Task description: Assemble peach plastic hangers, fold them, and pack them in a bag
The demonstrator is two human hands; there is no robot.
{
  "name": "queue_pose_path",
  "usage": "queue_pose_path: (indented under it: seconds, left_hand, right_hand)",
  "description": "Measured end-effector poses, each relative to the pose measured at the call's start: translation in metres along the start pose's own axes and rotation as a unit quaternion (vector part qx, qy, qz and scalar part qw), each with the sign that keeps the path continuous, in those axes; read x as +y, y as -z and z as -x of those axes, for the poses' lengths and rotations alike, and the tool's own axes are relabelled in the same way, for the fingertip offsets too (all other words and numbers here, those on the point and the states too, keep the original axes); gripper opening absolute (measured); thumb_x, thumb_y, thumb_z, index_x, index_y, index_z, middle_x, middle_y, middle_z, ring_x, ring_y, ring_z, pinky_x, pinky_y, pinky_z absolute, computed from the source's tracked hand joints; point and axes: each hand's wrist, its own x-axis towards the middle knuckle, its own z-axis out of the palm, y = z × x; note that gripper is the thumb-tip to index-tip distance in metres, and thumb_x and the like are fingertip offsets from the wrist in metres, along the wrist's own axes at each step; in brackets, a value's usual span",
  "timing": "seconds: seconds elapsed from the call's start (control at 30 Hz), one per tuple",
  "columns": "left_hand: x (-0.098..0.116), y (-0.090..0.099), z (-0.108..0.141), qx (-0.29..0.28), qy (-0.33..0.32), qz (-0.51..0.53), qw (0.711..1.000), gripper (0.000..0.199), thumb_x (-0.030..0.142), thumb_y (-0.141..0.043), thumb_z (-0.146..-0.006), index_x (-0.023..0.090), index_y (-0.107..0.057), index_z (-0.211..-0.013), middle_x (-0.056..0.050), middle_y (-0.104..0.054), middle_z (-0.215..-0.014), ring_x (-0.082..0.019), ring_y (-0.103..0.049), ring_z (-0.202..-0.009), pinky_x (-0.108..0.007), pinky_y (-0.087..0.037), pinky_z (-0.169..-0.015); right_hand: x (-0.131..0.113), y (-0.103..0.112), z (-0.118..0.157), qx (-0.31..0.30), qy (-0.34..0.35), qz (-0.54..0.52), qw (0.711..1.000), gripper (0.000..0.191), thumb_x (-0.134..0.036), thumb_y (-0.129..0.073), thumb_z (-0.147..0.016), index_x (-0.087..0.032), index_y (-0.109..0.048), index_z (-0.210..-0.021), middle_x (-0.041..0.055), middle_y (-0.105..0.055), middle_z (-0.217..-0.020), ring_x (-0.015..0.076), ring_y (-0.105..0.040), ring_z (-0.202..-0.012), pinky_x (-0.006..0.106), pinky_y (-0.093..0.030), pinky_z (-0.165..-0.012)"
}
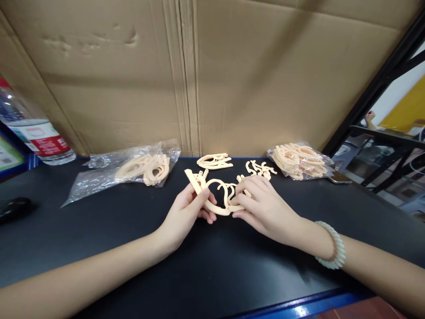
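A cream plastic folding hanger (pixel 217 209) with a curved arm and a hook-like curve is held just above the dark table. My left hand (pixel 181 212) is closed around its left arm, thumb on top. My right hand (pixel 270 208) pinches the joint end on the right, and its fingers partly hide the parts there. Just beyond my hands lies a small stack of cream hanger arms (pixel 215 162). To its right is a loose heap of small cream hooks (pixel 260 169), partly behind my right hand.
Clear plastic bags of cream hanger parts lie at the left (pixel 142 168) and right (pixel 299 160). A phone (pixel 340 178) rests beside the right bag. A water bottle (pixel 46 137) and a black mouse (pixel 15 208) are on the left. Cardboard (pixel 133 79) stands behind the table (pixel 199 274).
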Motion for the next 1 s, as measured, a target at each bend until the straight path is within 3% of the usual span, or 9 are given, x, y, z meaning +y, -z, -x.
queue_pose_path:
  seconds: [0.13,0.3,0.43,0.53,0.67,0.77,0.83,0.9,1.0]
  left_hand:
    - [0.0,0.0,-0.001,-0.001,0.008,-0.001,1.0,0.027,0.039,-0.066,-0.085,0.014,-0.056,-0.083,0.0,-0.065,-0.078,-0.011,-0.065,-0.056,-0.021,-0.054,-0.052]
    - [0.001,-0.002,0.001,-0.003,0.019,-0.016,1.0,0.03,0.04,-0.069,-0.083,0.012,-0.06,-0.079,-0.002,-0.067,-0.073,-0.013,-0.067,-0.056,-0.023,-0.056,-0.054]
    - [0.001,-0.003,0.001,-0.011,0.024,-0.029,0.999,0.035,0.041,-0.066,-0.085,0.009,-0.063,-0.07,-0.003,-0.065,-0.06,-0.013,-0.065,-0.051,-0.021,-0.054,-0.049]
    - [0.001,-0.002,0.001,-0.013,0.03,-0.01,0.999,0.034,0.038,-0.065,-0.085,0.01,-0.062,-0.067,-0.003,-0.064,-0.056,-0.013,-0.064,-0.046,-0.02,-0.052,-0.044]
    - [0.0,-0.002,0.0,0.025,0.052,0.043,0.997,0.032,0.031,-0.057,-0.089,0.012,-0.057,-0.063,0.0,-0.061,-0.051,-0.01,-0.057,-0.037,-0.017,-0.044,-0.036]
    - [0.0,-0.003,-0.001,0.034,0.057,0.05,0.997,0.03,0.028,-0.056,-0.089,0.012,-0.058,-0.064,0.0,-0.061,-0.052,-0.01,-0.058,-0.038,-0.017,-0.044,-0.036]
    - [0.001,-0.004,-0.001,0.029,0.058,0.045,0.997,0.03,0.029,-0.056,-0.089,0.012,-0.058,-0.065,-0.001,-0.062,-0.054,-0.011,-0.059,-0.039,-0.018,-0.045,-0.037]
    - [0.001,-0.004,-0.001,0.03,0.056,0.043,0.997,0.03,0.029,-0.057,-0.088,0.011,-0.058,-0.064,-0.001,-0.062,-0.056,-0.011,-0.059,-0.039,-0.018,-0.045,-0.037]
    - [0.001,-0.003,-0.002,0.038,0.05,0.045,0.997,0.029,0.03,-0.058,-0.088,0.012,-0.058,-0.065,-0.001,-0.062,-0.055,-0.011,-0.059,-0.039,-0.018,-0.044,-0.037]
  right_hand:
    - [-0.001,-0.001,0.001,-0.017,-0.007,-0.012,1.0,0.015,-0.015,-0.044,-0.097,-0.018,-0.057,-0.09,0.0046,-0.063,-0.085,0.0198,-0.057,-0.085,0.046,-0.034,-0.101]
    - [-0.001,-0.003,0.003,-0.029,-0.004,0.021,0.999,0.019,-0.01,-0.041,-0.095,-0.018,-0.054,-0.084,0.0021,-0.061,-0.078,0.0164,-0.056,-0.073,0.047,-0.033,-0.103]
    - [-0.004,-0.003,0.001,-0.002,0.054,0.066,0.996,0.028,-0.007,-0.035,-0.096,-0.017,-0.057,-0.081,0.0026,-0.061,-0.075,0.0157,-0.055,-0.073,0.047,-0.034,-0.105]
    - [-0.006,0.002,-0.002,0.023,0.106,0.099,0.989,0.035,-0.006,-0.031,-0.097,-0.018,-0.059,-0.079,0.0023,-0.063,-0.073,0.0152,-0.056,-0.072,0.043,-0.041,-0.101]
    - [0.002,0.017,-0.002,0.113,0.135,0.1,0.979,0.029,-0.005,-0.038,-0.095,-0.019,-0.059,-0.082,0.0024,-0.066,-0.077,0.0159,-0.06,-0.075,0.041,-0.048,-0.095]
    - [0.017,0.033,-0.002,0.221,0.059,0.047,0.972,0.016,-0.005,-0.051,-0.091,-0.02,-0.058,-0.092,0.0016,-0.067,-0.083,0.0157,-0.063,-0.078,0.042,-0.046,-0.1]
    - [0.029,0.043,-0.002,0.24,0.017,0.027,0.97,0.015,-0.009,-0.058,-0.09,-0.021,-0.058,-0.098,0.0015,-0.067,-0.084,0.0173,-0.063,-0.081,0.042,-0.047,-0.099]
    - [0.039,0.049,-0.002,0.175,0.01,0.007,0.984,0.01,-0.015,-0.058,-0.091,-0.022,-0.059,-0.099,0.0035,-0.066,-0.086,0.0206,-0.062,-0.087,0.043,-0.048,-0.093]
    - [0.049,0.048,-0.001,-0.004,0.015,-0.056,0.998,0.008,-0.018,-0.054,-0.093,-0.02,-0.062,-0.092,0.0059,-0.065,-0.087,0.022,-0.058,-0.091,0.041,-0.048,-0.085]
